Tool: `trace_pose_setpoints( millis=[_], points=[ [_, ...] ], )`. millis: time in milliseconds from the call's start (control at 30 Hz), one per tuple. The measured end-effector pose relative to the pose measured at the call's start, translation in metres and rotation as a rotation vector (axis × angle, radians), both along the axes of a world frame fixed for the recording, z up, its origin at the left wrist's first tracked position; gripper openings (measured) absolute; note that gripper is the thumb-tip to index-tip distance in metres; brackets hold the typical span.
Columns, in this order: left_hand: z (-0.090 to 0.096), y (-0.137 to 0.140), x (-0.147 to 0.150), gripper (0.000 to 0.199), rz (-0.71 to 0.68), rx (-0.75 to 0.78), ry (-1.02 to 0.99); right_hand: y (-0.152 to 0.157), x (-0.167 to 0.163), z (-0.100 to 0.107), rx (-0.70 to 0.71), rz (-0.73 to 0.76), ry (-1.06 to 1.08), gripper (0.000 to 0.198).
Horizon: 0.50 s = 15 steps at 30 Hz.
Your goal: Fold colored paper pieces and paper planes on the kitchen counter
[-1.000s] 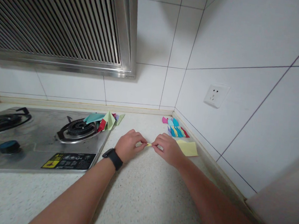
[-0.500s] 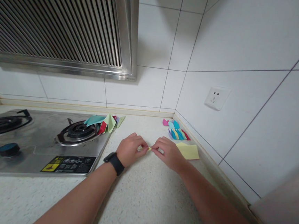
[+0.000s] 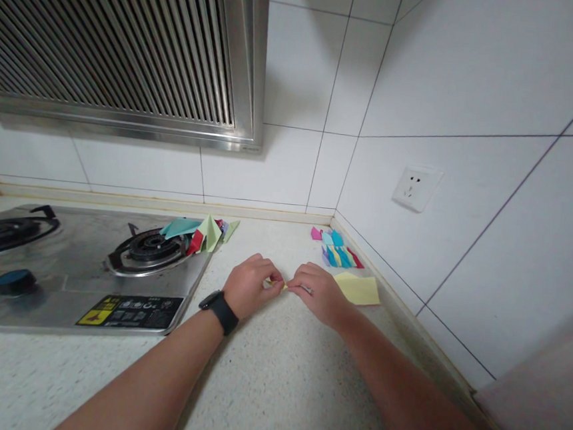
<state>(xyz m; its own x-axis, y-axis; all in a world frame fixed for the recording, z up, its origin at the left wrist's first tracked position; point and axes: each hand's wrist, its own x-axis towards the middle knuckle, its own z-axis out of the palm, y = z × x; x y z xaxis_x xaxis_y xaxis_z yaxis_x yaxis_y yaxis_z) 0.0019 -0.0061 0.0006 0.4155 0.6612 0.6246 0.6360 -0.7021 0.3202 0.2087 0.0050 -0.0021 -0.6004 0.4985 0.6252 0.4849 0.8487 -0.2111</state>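
The speckled countertop (image 3: 272, 374) carries everything here, with the steel gas stove (image 3: 61, 269) set into its left part and loose coloured papers (image 3: 199, 231) heaped at the stove's right burner. Toward the counter's back right corner lie small folded pieces (image 3: 338, 253) and a yellow sheet (image 3: 360, 290). Mid-counter, your left hand (image 3: 247, 285) and right hand (image 3: 317, 291) both pinch a tiny folded yellow paper (image 3: 284, 285) between their fingertips.

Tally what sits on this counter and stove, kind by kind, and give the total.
Paper piles: 2, folded pieces on the stove, small pieces by the corner
Flat yellow sheet: 1
Yellow strip between both hands: 1
Gas burners: 2
Total: 6
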Motion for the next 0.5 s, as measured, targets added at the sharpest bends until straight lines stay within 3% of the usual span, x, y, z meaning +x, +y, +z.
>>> trace_pose_setpoints(
  millis=[500],
  points=[
    [-0.0002,0.0012,-0.0021,0.012,-0.007,0.056,0.023,0.0035,0.0057,-0.0014,-0.066,-0.146,0.142,0.006]
  ],
)
